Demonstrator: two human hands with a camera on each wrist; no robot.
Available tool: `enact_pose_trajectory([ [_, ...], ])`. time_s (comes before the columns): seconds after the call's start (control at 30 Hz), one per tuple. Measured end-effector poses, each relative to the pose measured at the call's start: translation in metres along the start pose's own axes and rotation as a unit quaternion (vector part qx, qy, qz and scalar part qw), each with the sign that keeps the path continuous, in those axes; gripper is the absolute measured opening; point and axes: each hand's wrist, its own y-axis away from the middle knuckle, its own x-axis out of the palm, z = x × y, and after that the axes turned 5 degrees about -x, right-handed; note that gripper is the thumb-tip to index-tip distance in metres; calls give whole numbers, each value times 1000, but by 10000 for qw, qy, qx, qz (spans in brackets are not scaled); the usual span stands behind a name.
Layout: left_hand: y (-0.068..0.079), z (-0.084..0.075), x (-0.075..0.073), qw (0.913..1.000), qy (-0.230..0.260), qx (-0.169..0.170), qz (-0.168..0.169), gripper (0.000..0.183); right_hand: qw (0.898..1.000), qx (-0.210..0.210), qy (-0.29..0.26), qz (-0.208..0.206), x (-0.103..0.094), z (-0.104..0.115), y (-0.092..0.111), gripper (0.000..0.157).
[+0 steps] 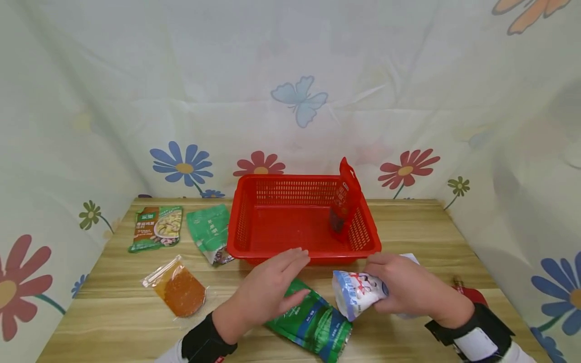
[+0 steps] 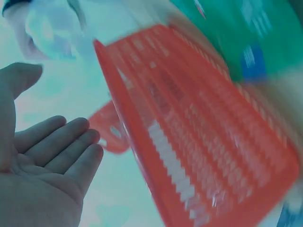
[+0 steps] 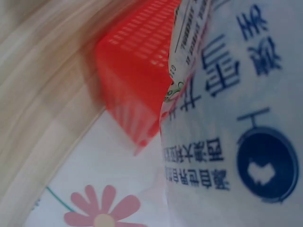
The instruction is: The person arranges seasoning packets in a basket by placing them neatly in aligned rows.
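One white packet (image 1: pixel 358 292), gripped by right hand (image 1: pixel 404 287)

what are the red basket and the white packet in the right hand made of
Red basket: looks like rigid moulded plastic, with slotted lattice walls and a slight gloss. White packet: seems thin, soft printed plastic film, crumpling where the right hand grips it.

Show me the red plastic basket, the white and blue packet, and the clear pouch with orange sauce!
red plastic basket (image 1: pixel 254 250), head view, on its front rim
white and blue packet (image 1: pixel 356 295), head view, on its printed front
clear pouch with orange sauce (image 1: pixel 180 292), head view, on the orange filling
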Motion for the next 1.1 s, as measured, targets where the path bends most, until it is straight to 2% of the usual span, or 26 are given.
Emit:
enact_pose_trajectory([
  [0.1,2,-9,7,9947,923,-327,325,63,9998,-114,64,-115,-3,5,-4,47],
  [0.13,3,-12,11,9881,1379,-509,444,63,9997,-153,67,-159,-4,7,-6,49],
  [0.17,3,-15,14,9771,1923,-721,550,63,9996,-189,54,-205,-4,8,-7,51],
  [0.2,4,-18,18,9619,2484,-952,633,63,9995,-213,41,-242,-5,10,-9,53],
  [0.23,4,-21,22,9398,3117,-1207,704,62,9993,-240,28,-270,-6,11,-10,54],
  [0.27,4,-24,25,9121,3748,-1485,748,62,9992,-274,19,-300,-6,13,-12,55],
  [0.37,2,-33,32,8117,5325,-2261,803,61,9989,-326,11,-333,-7,16,-15,56],
  [0.43,0,-39,35,7454,6045,-2680,842,60,9987,-368,26,-357,-8,18,-17,55],
  [0.47,-1,-42,36,7159,6328,-2828,842,59,9985,-406,40,-377,-8,20,-19,55],
  [0.5,-2,-46,37,6888,6570,-2948,838,59,9982,-451,57,-401,-8,21,-20,54],
  [0.57,-4,-52,39,6404,6974,-3110,818,56,9973,-567,90,-461,-7,24,-22,52],
  [0.6,-5,-54,40,6203,7134,-3161,796,54,9968,-619,108,-484,-7,25,-23,51],
  [0.63,-6,-57,41,6038,7254,-3217,765,52,9964,-669,127,-497,-8,27,-24,50],
  [0.7,-8,-61,42,5819,7378,-3349,703,49,9957,-745,171,-521,-8,31,-26,49],
  [0.8,-9,-65,44,5655,7426,-3537,612,48,9954,-788,197,-501,-9,37,-29,47],
  [1.0,-10,-68,45,5602,7364,-3766,457,49,9948,-856,365,-411,-9,44,-32,45],
  [1.1,-11,-68,46,5637,7315,-3819,379,48,9946,-857,443,-393,-9,45,-33,46],
])
